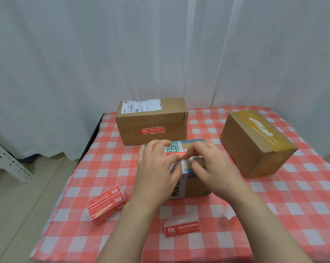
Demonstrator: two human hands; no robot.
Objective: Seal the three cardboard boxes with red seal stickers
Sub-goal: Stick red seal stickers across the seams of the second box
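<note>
Pinching the red seal sticker (171, 154), hands together, left hand (156, 168) and right hand (211, 168) atop the middle box (195, 186)

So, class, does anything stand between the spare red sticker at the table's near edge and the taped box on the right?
No object does: only checked cloth lies between the spare sticker and the taped box, with a white backing strip beside that path. The person's right forearm crosses above it.
</note>
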